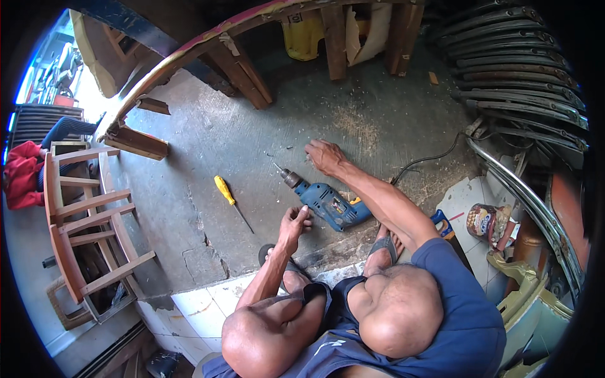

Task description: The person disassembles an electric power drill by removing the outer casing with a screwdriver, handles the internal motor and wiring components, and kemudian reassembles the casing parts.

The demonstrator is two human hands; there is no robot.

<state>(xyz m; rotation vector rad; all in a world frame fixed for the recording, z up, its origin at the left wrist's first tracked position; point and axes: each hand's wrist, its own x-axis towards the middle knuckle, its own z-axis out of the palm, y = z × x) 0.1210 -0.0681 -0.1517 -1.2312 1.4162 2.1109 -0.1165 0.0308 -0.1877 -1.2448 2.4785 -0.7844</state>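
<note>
A blue corded drill (329,203) lies on its side on the concrete floor between my hands, its bit pointing away to the left. Close beside its body, my left hand (295,225) is closed, thumb and fingers pressed together; anything inside is hidden. Past the drill, my right hand (324,157) is low over the floor with its fingertips drawn together, and what they hold, if anything, is too small to make out. Left of those fingertips lies a small dark piece (290,148). A screwdriver (225,191) with a yellow handle rests to the left of the drill.
A curved wooden frame (246,79) with stubby legs spans the far side. At left stands a slatted wooden chair frame (88,205), near a person in red (24,173). Stacked metal frames (517,69), a plastic jar (485,222) and a handsaw (443,223) are on the right. Sawdust (359,129) is scattered.
</note>
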